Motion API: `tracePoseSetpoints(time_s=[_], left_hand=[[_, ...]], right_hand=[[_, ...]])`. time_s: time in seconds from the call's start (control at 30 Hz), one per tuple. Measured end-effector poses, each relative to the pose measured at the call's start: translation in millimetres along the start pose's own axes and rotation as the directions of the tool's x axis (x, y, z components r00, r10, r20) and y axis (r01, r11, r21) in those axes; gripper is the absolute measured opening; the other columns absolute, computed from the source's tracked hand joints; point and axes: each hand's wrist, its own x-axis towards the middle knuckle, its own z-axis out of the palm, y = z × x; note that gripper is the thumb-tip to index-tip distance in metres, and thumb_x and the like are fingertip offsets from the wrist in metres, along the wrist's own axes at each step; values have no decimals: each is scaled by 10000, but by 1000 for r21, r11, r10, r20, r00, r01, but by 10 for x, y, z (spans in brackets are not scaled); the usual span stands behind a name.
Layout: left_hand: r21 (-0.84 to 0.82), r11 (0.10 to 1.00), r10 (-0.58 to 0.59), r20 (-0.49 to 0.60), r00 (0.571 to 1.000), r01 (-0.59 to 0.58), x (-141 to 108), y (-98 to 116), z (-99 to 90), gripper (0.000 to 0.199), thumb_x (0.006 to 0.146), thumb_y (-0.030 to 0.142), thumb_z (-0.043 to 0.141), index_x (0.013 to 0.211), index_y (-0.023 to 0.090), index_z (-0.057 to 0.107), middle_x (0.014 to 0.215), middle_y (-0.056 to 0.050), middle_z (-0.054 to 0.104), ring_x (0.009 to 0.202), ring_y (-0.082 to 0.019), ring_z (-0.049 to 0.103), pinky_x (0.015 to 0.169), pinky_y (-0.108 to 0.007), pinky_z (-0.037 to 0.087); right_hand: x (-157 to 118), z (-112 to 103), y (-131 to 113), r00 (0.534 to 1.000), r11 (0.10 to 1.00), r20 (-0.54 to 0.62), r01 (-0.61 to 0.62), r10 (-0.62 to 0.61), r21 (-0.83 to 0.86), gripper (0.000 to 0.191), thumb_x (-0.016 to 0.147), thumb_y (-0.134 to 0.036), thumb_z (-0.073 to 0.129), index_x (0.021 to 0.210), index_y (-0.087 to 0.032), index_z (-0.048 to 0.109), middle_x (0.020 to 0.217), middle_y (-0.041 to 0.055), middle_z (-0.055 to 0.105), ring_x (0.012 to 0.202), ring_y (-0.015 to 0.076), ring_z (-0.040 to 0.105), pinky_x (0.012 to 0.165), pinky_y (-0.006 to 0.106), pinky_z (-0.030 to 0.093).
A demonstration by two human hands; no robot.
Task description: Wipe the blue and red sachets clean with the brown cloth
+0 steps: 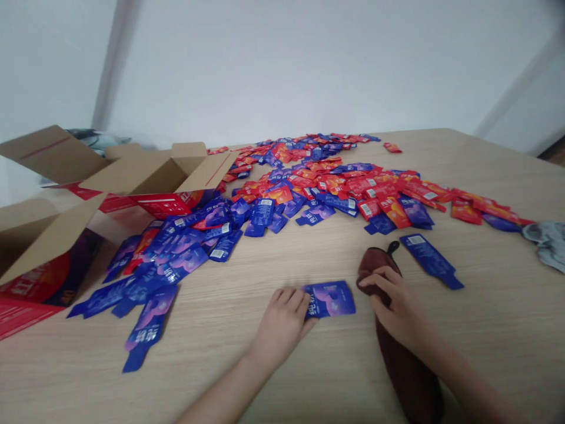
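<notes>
Near the middle front of the table, my left hand (286,318) is closed on one end of a blue-and-purple packet (334,299), whose printed side faces up. To its right, my right hand (395,300) pinches the top end of a long maroon fabric pouch (404,377) with a small black loop. The pouch's upper end looks folded or parted under my fingers, and my forearm covers part of its right side. Another blue packet (430,259) lies beyond my right hand, apart from it.
Several red and blue packets (318,182) are heaped across the table (220,365). Blue packets (176,253) spread toward the left. Two open cardboard boxes (150,176) (48,259) stand at the left. A grey cloth (549,241) lies at the right edge, and a white wall rises behind.
</notes>
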Motion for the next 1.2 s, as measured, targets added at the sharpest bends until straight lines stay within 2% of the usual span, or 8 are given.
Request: tracePoseSetpoints(time_s=[0.17,0.33,0.6,0.7,0.8,0.9,1.03,1.2], left_hand=[[77,989,134,-82,988,-128,63,-98,-71,207,989,281,494,1013,147,651,911,-60,682,889,-208,629,825,-363,440],[6,1000,4,0,1000,-4,209,-147,-227,351,1032,286,375,858,180,662,764,-28,658,720,-157,618,740,-312,419],[48,998,-40,74,997,36,402,-247,6,225,987,325,493,907,188,653,912,-49,665,919,-204,610,819,-327,455],[64,994,-97,64,993,93,301,-198,-93,288,940,416,560,1066,165,622,1032,-91,638,957,-240,590,822,-362,480],[23,990,-141,37,989,140,81,-147,-268,270,967,350,518,1124,145,597,1062,-104,620,973,-248,576,844,-389,488],[-57,997,-44,52,998,46,-169,-127,-333,271,984,236,458,1227,177,564,1167,-84,624,1050,-225,564,921,-380,468],[-28,998,60,75,995,-58,-385,-99,-168,387,974,252,476,1359,216,499,1346,-59,581,1247,-237,493,1023,-406,400],[-8,1000,1,56,998,-1,-454,-46,30,346,958,229,472,1285,186,574,1336,-66,600,1273,-280,479,1016,-450,391]], right_hand=[[26,-123,-125,990,981,-127,-42,67,190,242,783,-110,468,912,-249,618,1025,46,557,1042,221,580,939,402,446],[36,-227,-214,983,966,-152,-66,107,252,239,789,-126,484,918,-269,625,1033,38,568,1047,217,576,948,395,443],[55,-128,-294,999,966,-27,-33,41,257,265,774,-84,462,909,-244,624,1030,49,580,1040,222,581,953,405,435],[88,-128,-278,999,972,-3,-32,34,232,271,783,-78,448,920,-240,617,1034,48,576,1041,218,579,956,400,427],[126,-156,-229,999,977,22,-30,26,211,275,780,-70,444,918,-237,613,1015,42,575,1026,213,580,955,397,422],[179,-179,-242,1000,978,19,-22,19,206,283,773,-58,445,919,-237,610,1002,38,573,1013,208,576,947,387,422],[243,-45,-531,999,982,16,24,-27,190,311,793,-55,459,987,-238,618,1067,49,560,1050,206,550,947,371,423],[190,424,-985,935,970,278,239,-218,-41,327,904,-170,467,1173,-255,631,1158,84,575,1008,243,505,868,403,434]])
